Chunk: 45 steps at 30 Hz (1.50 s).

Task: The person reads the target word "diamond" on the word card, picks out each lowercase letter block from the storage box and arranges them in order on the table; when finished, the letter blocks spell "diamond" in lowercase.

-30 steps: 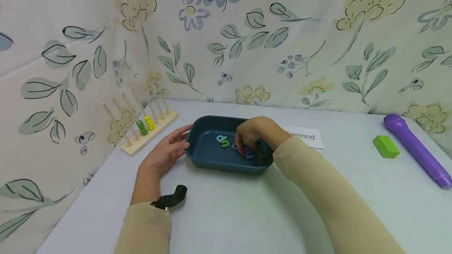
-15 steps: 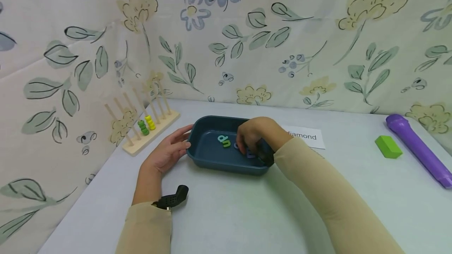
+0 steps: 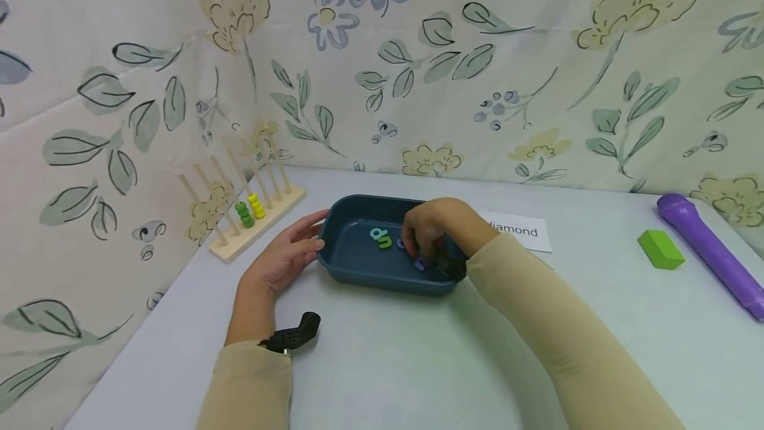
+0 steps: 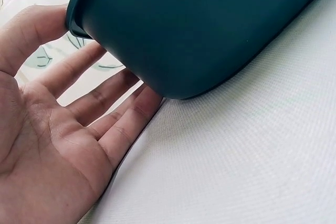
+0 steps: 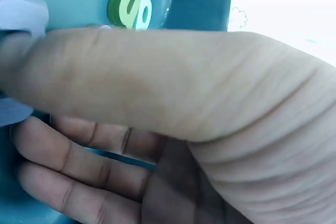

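The dark blue-green tray [image 3: 382, 282] sits on the table with several foam-like letters inside. My left hand [image 3: 291, 249] rests against its left end. In the left wrist view the thumb touches the rim, and the other fingers [image 4: 126, 124] lie nearly straight along the outer wall. Inside the tray's right part, my right hand [image 3: 431, 225] has its fingers curled down and pinches a purple letter [image 3: 420, 264]. In the right wrist view the thumb [image 5: 105, 80] covers the middle of that letter. A light blue letter [image 3: 378, 234] and a green letter [image 3: 385, 243] lie left of it.
A wooden peg rack [image 3: 259, 224] with green and yellow beads stands at the left. Behind my right wrist lies a card [image 3: 525, 231] reading "diamond", partly covered. At the right are a green block [image 3: 660, 249] and a purple microphone-shaped toy [image 3: 710, 254].
The purple letter under my right hand has tilted, and less of it shows. My right fingers have shifted slightly; the left hand keeps its place on the tray.
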Available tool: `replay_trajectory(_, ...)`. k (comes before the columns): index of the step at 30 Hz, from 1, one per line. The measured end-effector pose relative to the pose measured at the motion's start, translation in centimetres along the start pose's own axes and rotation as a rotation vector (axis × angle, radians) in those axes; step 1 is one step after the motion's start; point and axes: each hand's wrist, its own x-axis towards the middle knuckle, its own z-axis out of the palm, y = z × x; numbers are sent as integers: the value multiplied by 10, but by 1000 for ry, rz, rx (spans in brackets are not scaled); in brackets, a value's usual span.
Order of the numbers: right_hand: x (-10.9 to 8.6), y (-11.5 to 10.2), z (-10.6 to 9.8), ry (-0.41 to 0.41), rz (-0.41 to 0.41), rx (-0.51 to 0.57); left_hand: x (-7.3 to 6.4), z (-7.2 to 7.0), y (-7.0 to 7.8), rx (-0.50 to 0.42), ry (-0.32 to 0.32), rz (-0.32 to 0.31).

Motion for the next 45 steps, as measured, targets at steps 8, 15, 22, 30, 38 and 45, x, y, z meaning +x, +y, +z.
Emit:
replay_trajectory(8, -1, 5, 1, -40, -29, 39, 1, -1, -2, 2, -11, -4)
replay_trajectory(15, -2, 5, 1, -16, -29, 16, 1, -2, -1, 2, -3, -5)
replay_trajectory(22, -1, 6, 3, 30, 18, -5, 1, -3, -4, 2, -13, -2)
replay_trajectory(30, 0, 12, 4, 42, -9, 53, 2, -2, -5, 2, -11, 2)
replay_trajectory(38, -3, 14, 3, 2, -92, 99, 3, -2, -3, 14, -20, 10)
replay_trajectory(45, 1, 4, 5, 28, -102, 15, 4, -5, -3, 18, -13, 9)
